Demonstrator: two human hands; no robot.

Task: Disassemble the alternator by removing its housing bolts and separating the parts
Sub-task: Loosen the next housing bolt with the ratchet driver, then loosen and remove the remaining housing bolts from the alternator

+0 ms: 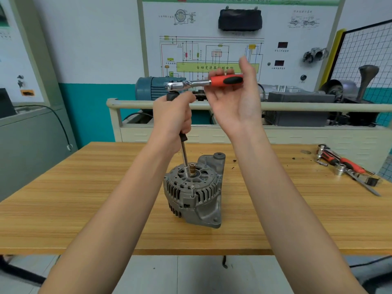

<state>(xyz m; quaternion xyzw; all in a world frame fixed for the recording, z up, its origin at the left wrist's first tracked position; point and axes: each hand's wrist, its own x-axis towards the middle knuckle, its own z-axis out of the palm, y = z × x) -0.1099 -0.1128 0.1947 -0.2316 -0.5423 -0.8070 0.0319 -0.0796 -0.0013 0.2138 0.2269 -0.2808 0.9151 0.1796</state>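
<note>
While standing upright near the middle of the light wood-grain tabletop (84, 209), grey cast-metal alternator (194, 194) with slotted vents and a brass-coloured shaft end at its top. Resting on the top face just beside that shaft, tip of a long chrome extension bar with a black grip (184, 154), tilted slightly and rising to the left hand (172, 115). Wrapped around the bar's black upper part, left hand's curled fingers, fist-like, thumb side up. Above and just right of it, chrome ratchet wrench with a red and black handle (210, 81), lying roughly level, its head directly over the top of the bar; whether head and bar are joined, cannot tell. Held against the raised right hand (235, 96), palm toward the camera, handle caught between thumb and curled fingertips, remaining fingers loosely straight. Well apart at the table's right end, a heap of red-handled tools and loose chrome sockets (347, 168). Behind the table, cream trolley rail (297, 107), blue-grey electric motor (150, 88), and a white training board with a wiring diagram (212, 49).
</note>
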